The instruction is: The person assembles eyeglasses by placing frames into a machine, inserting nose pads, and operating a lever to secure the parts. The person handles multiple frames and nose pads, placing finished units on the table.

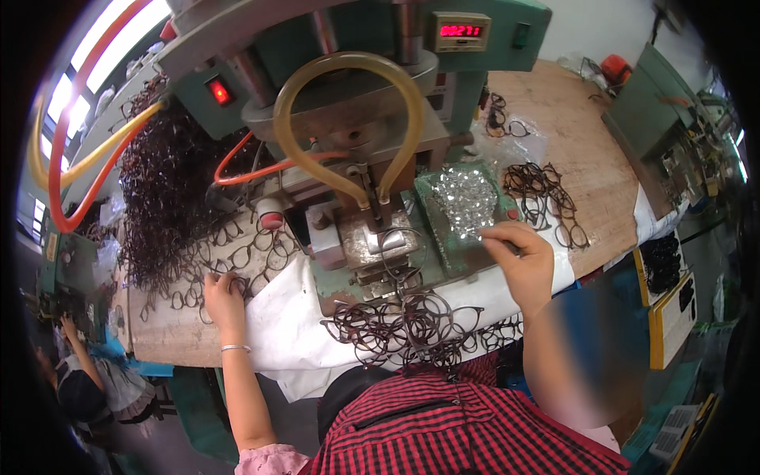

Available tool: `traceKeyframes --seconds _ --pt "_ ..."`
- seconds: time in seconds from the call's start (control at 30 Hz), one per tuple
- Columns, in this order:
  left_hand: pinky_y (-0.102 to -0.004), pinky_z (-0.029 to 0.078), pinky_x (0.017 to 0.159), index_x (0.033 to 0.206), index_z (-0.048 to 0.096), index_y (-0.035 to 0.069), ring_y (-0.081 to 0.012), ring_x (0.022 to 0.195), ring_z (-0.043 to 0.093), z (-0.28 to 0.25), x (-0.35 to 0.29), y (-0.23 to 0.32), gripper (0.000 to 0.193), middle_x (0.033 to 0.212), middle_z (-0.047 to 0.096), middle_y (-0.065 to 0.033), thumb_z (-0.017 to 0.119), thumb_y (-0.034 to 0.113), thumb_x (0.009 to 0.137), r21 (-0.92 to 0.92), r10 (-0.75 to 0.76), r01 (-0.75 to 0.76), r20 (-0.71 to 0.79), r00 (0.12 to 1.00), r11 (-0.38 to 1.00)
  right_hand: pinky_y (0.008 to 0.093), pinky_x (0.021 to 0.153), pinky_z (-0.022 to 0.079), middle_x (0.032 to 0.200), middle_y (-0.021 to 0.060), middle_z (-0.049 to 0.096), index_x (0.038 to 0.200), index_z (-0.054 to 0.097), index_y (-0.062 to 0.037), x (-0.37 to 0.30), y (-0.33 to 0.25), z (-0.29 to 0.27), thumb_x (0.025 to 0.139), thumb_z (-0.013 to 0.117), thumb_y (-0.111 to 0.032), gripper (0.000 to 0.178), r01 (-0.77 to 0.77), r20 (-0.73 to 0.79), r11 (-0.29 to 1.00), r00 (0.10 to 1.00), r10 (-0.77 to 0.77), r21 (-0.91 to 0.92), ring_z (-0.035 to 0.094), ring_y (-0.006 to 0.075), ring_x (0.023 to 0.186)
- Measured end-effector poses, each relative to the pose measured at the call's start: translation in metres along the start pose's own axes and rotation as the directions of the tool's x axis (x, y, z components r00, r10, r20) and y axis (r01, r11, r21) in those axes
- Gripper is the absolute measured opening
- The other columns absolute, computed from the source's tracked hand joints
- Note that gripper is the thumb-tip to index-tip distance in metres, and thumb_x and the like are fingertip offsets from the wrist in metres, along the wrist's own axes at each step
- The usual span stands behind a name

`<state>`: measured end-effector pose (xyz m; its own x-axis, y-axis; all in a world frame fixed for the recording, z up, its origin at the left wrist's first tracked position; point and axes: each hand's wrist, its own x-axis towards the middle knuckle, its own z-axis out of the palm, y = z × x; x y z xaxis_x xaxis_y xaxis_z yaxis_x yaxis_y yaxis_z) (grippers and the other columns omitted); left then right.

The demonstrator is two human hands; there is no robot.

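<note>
A worker's left hand [224,298] curls at dark-brown, round-rimmed eyeglass frames [252,254] left of a green-and-grey metal press [348,115]; the right hand [522,257] bends beside small silvery pieces [463,199] in a green tray [434,229]; either grip is unclear

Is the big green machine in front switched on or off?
On, it seems: the machine shows a glowing red switch and a lit red number display.

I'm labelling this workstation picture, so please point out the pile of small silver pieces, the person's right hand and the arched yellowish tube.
Pile of small silver pieces [463,201]: head view, middle of the pile.
Right hand [529,260]: head view, middle of the hand.
Arched yellowish tube [348,62]: head view, top of the arch.
</note>
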<state>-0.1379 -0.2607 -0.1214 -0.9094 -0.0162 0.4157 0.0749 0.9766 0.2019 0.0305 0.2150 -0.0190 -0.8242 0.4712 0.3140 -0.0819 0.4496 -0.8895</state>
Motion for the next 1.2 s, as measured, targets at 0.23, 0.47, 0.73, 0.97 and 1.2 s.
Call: traceKeyframes --seconds 0.23,0.47,0.73,0.97,1.2 --pt "-0.0306 0.048 0.071 0.098 0.061 0.000 -0.0164 0.080 0.059 -0.083 0.036 0.116 0.011 0.086 0.062 -0.0056 0.063 0.011 0.098 -0.531 -0.036 -0.166 -0.349 0.937 0.831 0.0339 0.083 0.051 0.090 0.0115 0.072 0.092 0.074 -0.0016 0.044 -0.067 0.064 0.079 0.073 -0.006 0.014 0.182 0.100 0.973 0.975 -0.198 0.144 0.067 0.0256 0.088" --pt "-0.0300 0.054 0.077 0.113 0.053 0.004 -0.0154 0.088 0.062 -0.145 0.002 0.184 0.010 0.095 0.061 -0.0070 0.051 0.009 0.104 -0.988 -0.061 -0.127 -0.122 0.991 -0.092 0.0283 0.086 0.050 0.089 0.0055 0.071 0.135 0.048 0.0019 0.032 -0.064 0.086 0.083 0.072 -0.002 0.057 -0.045 0.224 0.896 0.973 -0.061 0.441 0.065 0.0118 0.090" --pt "-0.0367 0.059 0.077 0.105 0.049 -0.002 -0.0254 0.088 0.068 -0.153 0.027 0.232 0.009 0.099 0.067 -0.0176 0.055 -0.002 0.098 -0.922 0.035 -0.385 -0.383 0.923 0.051 0.0308 0.095 0.048 0.106 0.0107 0.069 0.130 0.053 0.0013 0.014 -0.084 0.081 0.083 0.072 -0.003 0.051 -0.141 0.242 0.832 0.970 0.008 0.537 0.063 0.0166 0.106" --pt "-0.0330 0.060 0.063 0.087 0.062 0.003 -0.0215 0.068 0.069 -0.136 -0.009 0.236 0.024 0.101 0.072 -0.0210 0.081 -0.002 0.072 -0.544 0.715 -0.826 -0.519 0.468 0.146 0.0488 0.105 0.042 0.119 0.0172 0.067 0.094 0.072 -0.0025 0.027 0.030 0.034 0.075 0.074 -0.009 0.020 0.196 -0.006 0.685 0.960 -0.281 -0.702 0.055 0.0363 0.124" --pt "-0.0300 0.061 0.063 0.080 0.057 0.010 -0.0156 0.070 0.062 -0.120 -0.008 0.255 0.025 0.106 0.072 -0.0062 0.081 0.009 0.073 -0.301 0.794 -0.944 -0.537 0.285 0.135 0.0398 0.095 0.048 0.110 0.0123 0.071 0.089 0.074 -0.0039 0.043 0.054 0.032 0.077 0.074 -0.007 0.012 0.187 -0.028 0.861 0.974 -0.226 -0.472 0.063 0.0323 0.108"
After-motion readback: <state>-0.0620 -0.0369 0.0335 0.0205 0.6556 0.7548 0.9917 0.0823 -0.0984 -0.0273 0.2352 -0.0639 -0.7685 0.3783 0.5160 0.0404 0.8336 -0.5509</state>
